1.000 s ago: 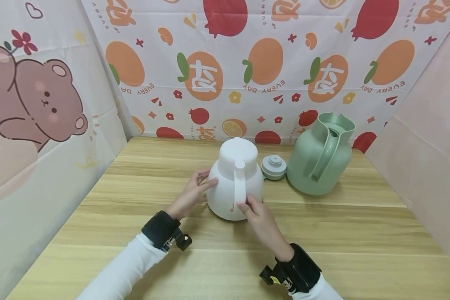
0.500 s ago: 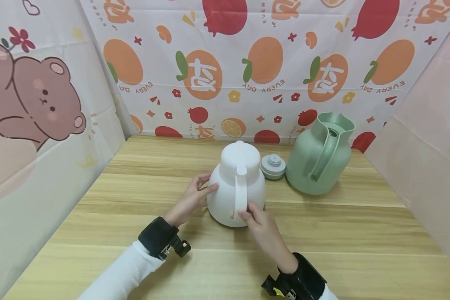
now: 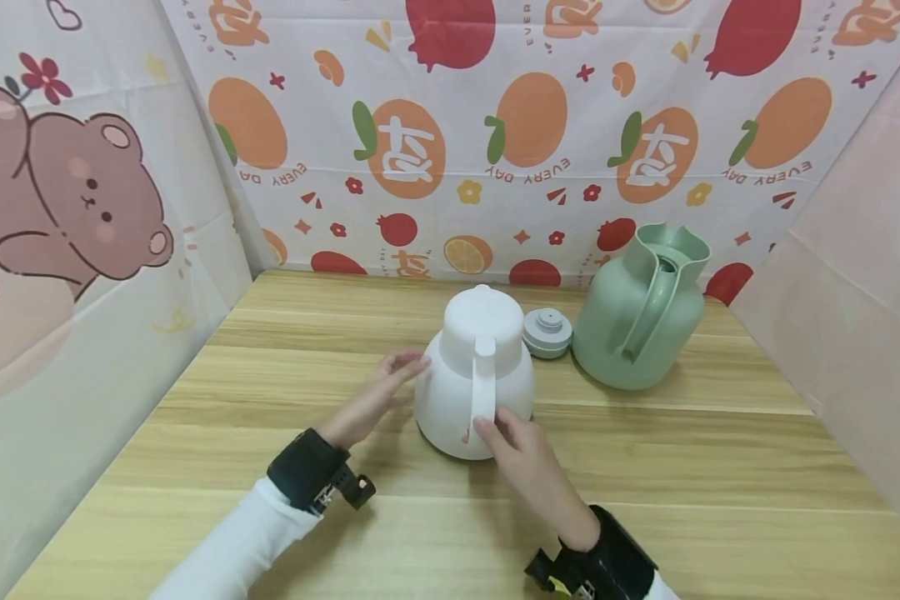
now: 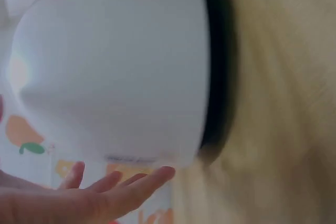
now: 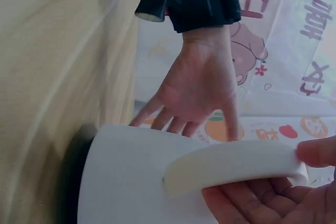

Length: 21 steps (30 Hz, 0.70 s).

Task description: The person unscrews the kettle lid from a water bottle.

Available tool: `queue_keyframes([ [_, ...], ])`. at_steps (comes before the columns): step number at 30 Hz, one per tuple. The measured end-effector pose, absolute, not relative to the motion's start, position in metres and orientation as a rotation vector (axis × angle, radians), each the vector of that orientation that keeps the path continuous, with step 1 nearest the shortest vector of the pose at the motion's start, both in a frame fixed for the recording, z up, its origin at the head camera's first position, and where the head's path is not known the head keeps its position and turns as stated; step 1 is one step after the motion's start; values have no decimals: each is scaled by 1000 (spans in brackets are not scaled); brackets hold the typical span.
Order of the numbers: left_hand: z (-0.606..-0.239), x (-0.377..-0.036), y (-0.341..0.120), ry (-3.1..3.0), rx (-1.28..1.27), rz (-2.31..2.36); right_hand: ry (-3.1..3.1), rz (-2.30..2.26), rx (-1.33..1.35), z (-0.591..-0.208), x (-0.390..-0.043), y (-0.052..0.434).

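Note:
A white thermos jug [image 3: 446, 408] with its rounded lid [image 3: 483, 312] on stands upright on the wooden table, its handle [image 3: 483, 383] facing me. My right hand [image 3: 536, 471] holds the lower part of that handle; in the right wrist view the thumb lies on one side and curled fingers [image 5: 247, 198] on the other. On the jug's left side is my left hand [image 3: 367, 408], fingers spread and fairly straight. The left wrist view shows those fingertips right at the white wall, not wrapped around it. A dark base ring [image 4: 220, 61] rims the jug's bottom.
Behind and right of the jug sits a round grey stopper [image 3: 547, 333]. Beside it a green thermos jug [image 3: 630, 333] stands with its top uncovered. A fruit-print cloth [image 3: 532, 217] hangs along the table's back edge, with cloth walls at both sides.
The white jug has shifted toward me and slightly right, with my right hand on its handle. My left hand has eased away to the left, its fingers loosening from the jug's side.

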<state>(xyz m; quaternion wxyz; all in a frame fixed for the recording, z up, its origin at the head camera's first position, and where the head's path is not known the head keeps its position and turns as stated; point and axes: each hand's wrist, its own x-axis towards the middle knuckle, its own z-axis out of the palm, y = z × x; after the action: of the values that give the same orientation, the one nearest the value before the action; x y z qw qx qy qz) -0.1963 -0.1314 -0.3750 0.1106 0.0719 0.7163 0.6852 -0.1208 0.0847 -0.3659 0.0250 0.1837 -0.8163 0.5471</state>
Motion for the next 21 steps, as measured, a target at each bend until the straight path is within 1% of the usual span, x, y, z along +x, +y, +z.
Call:
queue_keyframes([
  [3,-356,-201,-137,2261,340,1961,-2446,1956,643,-361,-133,82],
  [6,-332,-206,-135,2474,597,1880,-2337,2287,755,-357,-147,79],
  [10,-302,-213,-120,2729,1076,1585,-2167,2652,830,-357,-160,75],
  [13,-286,-220,-105,2805,1480,1233,-2039,2809,894,-360,-163,73],
  [15,-279,-225,-96,2782,1697,1008,-2000,2845,982,-364,-164,71],
  [18,-276,-232,-86,2737,1841,761,-1972,2856,1130,-368,-162,67],
  [21,-278,-239,-80,2744,1836,624,-1975,2845,1200,-370,-161,65],
])
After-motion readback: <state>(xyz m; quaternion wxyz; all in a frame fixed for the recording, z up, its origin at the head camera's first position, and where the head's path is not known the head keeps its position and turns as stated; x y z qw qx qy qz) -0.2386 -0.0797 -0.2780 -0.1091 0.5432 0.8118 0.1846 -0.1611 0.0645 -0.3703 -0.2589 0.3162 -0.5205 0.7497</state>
